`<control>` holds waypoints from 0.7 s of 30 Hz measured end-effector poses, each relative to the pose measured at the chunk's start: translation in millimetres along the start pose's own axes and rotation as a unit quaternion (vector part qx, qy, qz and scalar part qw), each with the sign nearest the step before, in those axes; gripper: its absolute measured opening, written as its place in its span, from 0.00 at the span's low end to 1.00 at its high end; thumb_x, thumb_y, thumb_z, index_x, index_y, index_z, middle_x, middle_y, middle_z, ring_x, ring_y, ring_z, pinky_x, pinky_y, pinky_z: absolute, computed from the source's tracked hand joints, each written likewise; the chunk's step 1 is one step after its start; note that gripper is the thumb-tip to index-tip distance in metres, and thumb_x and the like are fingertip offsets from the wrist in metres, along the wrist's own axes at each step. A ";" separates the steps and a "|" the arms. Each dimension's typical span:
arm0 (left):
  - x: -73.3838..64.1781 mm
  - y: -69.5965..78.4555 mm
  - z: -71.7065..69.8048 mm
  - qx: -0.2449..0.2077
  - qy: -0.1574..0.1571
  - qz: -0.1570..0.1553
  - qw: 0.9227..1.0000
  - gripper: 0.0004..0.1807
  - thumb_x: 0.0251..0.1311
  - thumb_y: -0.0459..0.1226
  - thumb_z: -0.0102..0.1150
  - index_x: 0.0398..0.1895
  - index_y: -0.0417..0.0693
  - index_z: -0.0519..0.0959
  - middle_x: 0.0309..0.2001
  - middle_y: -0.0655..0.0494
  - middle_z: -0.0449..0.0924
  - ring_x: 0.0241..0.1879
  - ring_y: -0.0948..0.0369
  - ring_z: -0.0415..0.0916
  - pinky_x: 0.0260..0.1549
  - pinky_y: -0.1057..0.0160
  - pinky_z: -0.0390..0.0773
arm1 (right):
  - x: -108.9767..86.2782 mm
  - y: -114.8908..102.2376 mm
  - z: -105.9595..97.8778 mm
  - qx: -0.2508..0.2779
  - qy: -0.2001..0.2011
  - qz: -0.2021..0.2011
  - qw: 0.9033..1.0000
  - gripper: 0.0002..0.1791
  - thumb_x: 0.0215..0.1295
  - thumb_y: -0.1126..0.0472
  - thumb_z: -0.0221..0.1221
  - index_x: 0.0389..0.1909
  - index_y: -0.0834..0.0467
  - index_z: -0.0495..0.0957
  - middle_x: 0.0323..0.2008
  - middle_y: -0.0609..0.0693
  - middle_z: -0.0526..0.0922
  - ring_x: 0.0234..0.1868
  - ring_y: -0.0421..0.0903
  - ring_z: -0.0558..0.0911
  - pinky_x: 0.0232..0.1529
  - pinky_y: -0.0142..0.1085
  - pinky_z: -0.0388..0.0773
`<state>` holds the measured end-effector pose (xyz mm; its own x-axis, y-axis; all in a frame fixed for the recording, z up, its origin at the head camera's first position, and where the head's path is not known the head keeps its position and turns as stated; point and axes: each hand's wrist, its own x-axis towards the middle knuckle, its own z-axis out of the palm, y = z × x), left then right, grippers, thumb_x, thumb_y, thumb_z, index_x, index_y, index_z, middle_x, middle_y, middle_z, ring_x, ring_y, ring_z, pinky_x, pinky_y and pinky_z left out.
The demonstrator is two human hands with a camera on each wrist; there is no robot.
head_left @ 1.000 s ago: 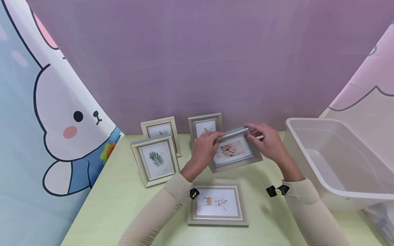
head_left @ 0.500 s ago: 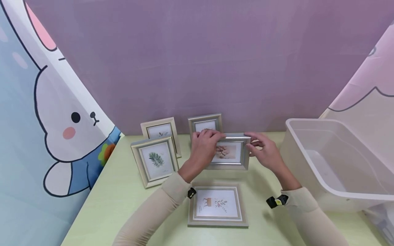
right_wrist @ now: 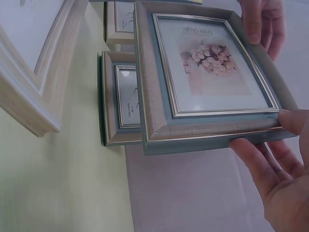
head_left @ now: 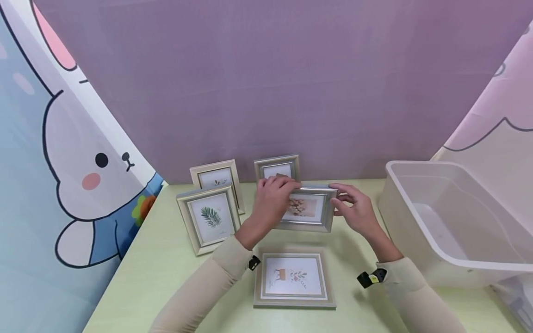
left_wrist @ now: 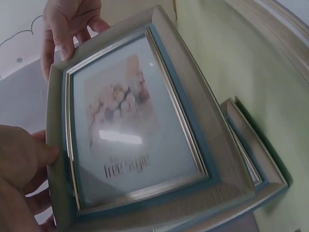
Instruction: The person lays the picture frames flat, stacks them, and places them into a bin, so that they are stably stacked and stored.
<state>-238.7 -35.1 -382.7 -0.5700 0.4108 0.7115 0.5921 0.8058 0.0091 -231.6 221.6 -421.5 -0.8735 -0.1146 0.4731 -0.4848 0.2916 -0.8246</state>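
Well, the flower frame (head_left: 308,208) (seemingly raised) sits between both hands (head_left: 268,203) (head_left: 358,209).

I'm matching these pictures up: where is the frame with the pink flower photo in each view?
Head: the flower-photo frame, below and right of centre, partly behind the left hand.
Left wrist: the flower-photo frame, large, across the centre.
Right wrist: the flower-photo frame, upper right.
Shared landmark: the right hand, gripping one corner in every view.

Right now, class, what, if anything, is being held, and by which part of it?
The flower-picture frame: the left grip holds its upper edge towards the left, the right grip its upper right corner.
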 end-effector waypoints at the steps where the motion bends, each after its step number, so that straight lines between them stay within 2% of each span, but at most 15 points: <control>1: -0.3 -2.0 -1.7 -0.003 -0.004 -0.003 1.000 0.20 0.65 0.27 0.60 0.50 0.63 0.85 0.50 0.63 0.86 0.50 0.58 0.82 0.46 0.53 0.78 | -0.1 -0.5 -1.0 0.003 0.000 0.000 1.000 0.21 0.65 0.75 0.62 0.59 0.68 0.77 0.45 0.66 0.77 0.39 0.28 0.84 0.29 0.38 0.88; 5: -3.5 -12.4 -12.1 -0.015 -0.027 -0.030 0.999 0.13 0.71 0.33 0.58 0.50 0.61 0.85 0.51 0.61 0.86 0.51 0.56 0.82 0.48 0.50 0.78 | -2.0 -5.7 -6.6 0.005 0.000 0.004 1.000 0.21 0.65 0.75 0.62 0.60 0.68 0.77 0.44 0.63 0.78 0.39 0.28 0.84 0.29 0.38 0.88; 9: -7.5 -25.3 -22.8 -0.034 -0.023 -0.050 0.998 0.10 0.69 0.35 0.62 0.49 0.55 0.87 0.50 0.57 0.87 0.50 0.53 0.83 0.49 0.50 0.81 | -3.2 -4.1 -13.0 0.009 -0.001 0.003 1.000 0.21 0.66 0.76 0.62 0.60 0.70 0.75 0.43 0.48 0.79 0.40 0.29 0.85 0.30 0.39 0.88; 13: -8.5 -35.8 -29.1 -0.084 -0.026 -0.073 0.993 0.10 0.65 0.35 0.66 0.49 0.49 0.87 0.49 0.51 0.87 0.49 0.50 0.83 0.50 0.51 0.83 | -3.0 2.2 -18.9 0.023 0.003 -0.009 1.000 0.21 0.66 0.77 0.61 0.59 0.72 0.75 0.43 0.36 0.78 0.40 0.29 0.85 0.29 0.37 0.88; 15: -8.7 -39.7 -31.1 -0.125 -0.044 -0.099 0.986 0.12 0.65 0.35 0.66 0.51 0.46 0.86 0.50 0.48 0.86 0.50 0.50 0.83 0.52 0.51 0.83 | -2.9 2.4 -20.2 0.026 0.004 -0.015 1.000 0.20 0.66 0.77 0.61 0.59 0.72 0.75 0.43 0.35 0.79 0.40 0.30 0.85 0.29 0.36 0.87; 17: -9.5 -43.3 -31.3 -0.167 -0.069 -0.130 0.975 0.14 0.67 0.37 0.64 0.54 0.45 0.85 0.51 0.47 0.85 0.50 0.50 0.83 0.51 0.51 0.83 | -3.0 1.8 -20.6 0.029 0.004 -0.020 0.999 0.20 0.65 0.77 0.61 0.58 0.72 0.75 0.44 0.34 0.79 0.40 0.30 0.85 0.29 0.36 0.87; 21: -11.3 -49.6 -31.1 -0.254 -0.109 -0.185 0.943 0.16 0.70 0.37 0.61 0.59 0.45 0.82 0.52 0.47 0.83 0.50 0.53 0.83 0.50 0.54 0.85 | -3.3 -0.8 -20.0 0.034 0.008 -0.023 0.999 0.20 0.64 0.79 0.61 0.57 0.73 0.75 0.45 0.34 0.79 0.40 0.31 0.85 0.29 0.38 0.88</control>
<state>-243.9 -93.0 -369.4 -0.8615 0.2644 0.4335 0.4954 0.6251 0.6033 -227.5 240.8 -416.1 -0.8496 -0.1110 0.5156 -0.5269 0.2203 -0.8209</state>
